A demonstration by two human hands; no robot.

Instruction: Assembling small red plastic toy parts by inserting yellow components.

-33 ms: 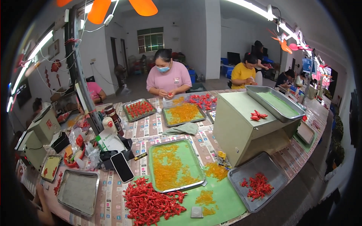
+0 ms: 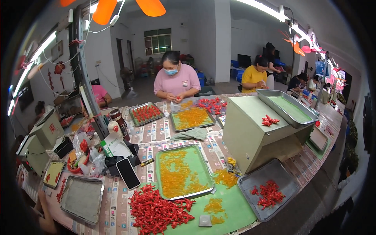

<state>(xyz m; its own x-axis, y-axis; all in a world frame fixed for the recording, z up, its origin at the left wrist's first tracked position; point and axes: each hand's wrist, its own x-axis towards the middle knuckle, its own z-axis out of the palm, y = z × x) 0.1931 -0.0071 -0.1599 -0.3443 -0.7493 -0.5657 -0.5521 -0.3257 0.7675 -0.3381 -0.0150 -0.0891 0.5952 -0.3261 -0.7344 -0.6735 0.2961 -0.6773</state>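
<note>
Neither my left hand nor my right hand shows. On the near part of the table lies a large heap of small red plastic pieces (image 2: 156, 209). Behind it, a metal tray (image 2: 211, 184) with a green lining holds many small translucent yellow pieces (image 2: 176, 176). More loose yellow pieces (image 2: 214, 205) are on the green mat (image 2: 239, 207), next to a small grey square block (image 2: 205, 220). To the right, a dark grey tray (image 2: 250, 182) carries a smaller pile of red pieces (image 2: 271, 195).
A pale cabinet (image 2: 244, 133) stands right of centre, with a metal tray (image 2: 260, 93) on top. A phone (image 2: 127, 173) lies left of the yellow pieces. Across the table a masked co-worker (image 2: 176, 80) handles small red pieces. An empty-looking tray (image 2: 82, 197) sits at left, near another person's arm (image 2: 46, 215).
</note>
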